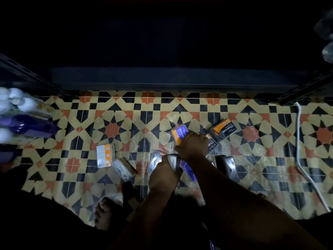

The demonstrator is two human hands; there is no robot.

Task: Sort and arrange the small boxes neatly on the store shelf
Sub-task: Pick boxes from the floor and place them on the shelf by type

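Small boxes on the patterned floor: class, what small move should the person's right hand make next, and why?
Probably close on the purple-and-orange box and lift it: the right hand already rests on it, the left hand grips a dark box, and the shelf looks bare.

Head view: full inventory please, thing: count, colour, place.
Small boxes: about nine visible, clear cases with orange, purple or dark labels, scattered on the floor; some partly hidden by the hands.
Tiled floor: one, cream, black and orange star pattern, under everything.
Shelf: one, dark metal, across the top; interior too dark to read.
Bottles: several, white and purple, blurred, left edge.
Cable: one, white, along the floor at right.
Wrapped items: unclear, top right corner.
Foot: one, bare, lower left.
Left hand: holds a dark box.
Right hand: on the purple and orange box, grip unclear.
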